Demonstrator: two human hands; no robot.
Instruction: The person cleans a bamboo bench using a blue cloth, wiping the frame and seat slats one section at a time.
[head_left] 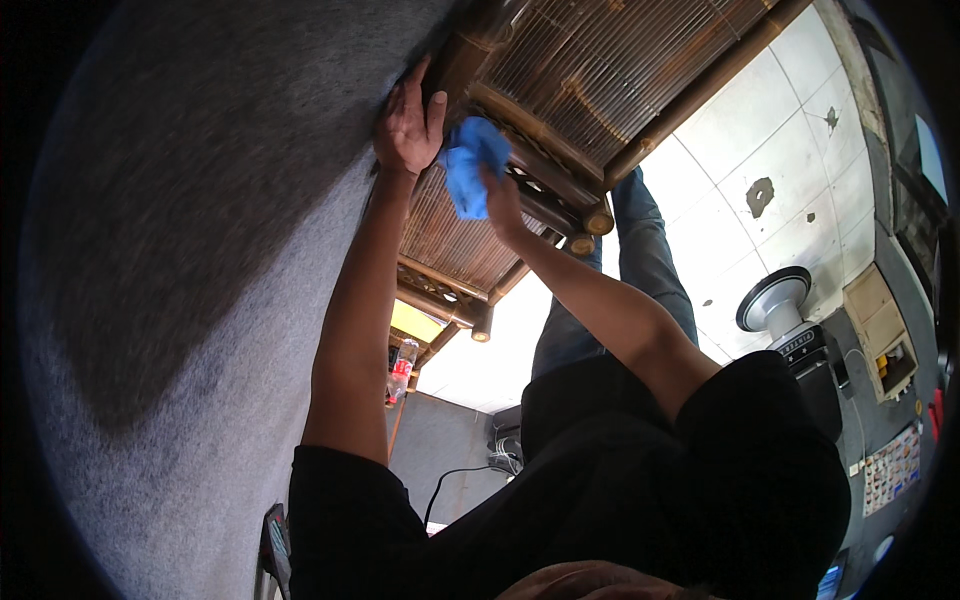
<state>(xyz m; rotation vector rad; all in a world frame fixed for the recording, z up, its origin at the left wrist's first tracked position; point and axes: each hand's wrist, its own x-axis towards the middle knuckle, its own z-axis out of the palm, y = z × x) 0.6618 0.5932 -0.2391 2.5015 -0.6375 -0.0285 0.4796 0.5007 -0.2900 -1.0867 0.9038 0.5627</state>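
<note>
"Two hands at the bamboo bench [620, 75]: how are your fingers set?"

"On my left hand [406, 135] they're out straight and near each other, thumb apart, at the bench's edge beside the gray surface [200, 200]. My right hand [503, 205] clutches a bunched blue cloth [472, 170]; with the blur, I can't tell how each finger lies."

"Where's the cloth exactly?"

"Just right of my left hand, over the bench's dark crosspieces. Whether it touches them, I can't tell."

"Any room to move?"

"Little leftward: that gray surface runs right along the bench. Rightward, the crosspieces finish in round pole ends [598, 221], with my jeans leg [648, 255] near them. Past the bench's outer rail [690, 105], white floor tiles [715, 190] give open room."
</note>
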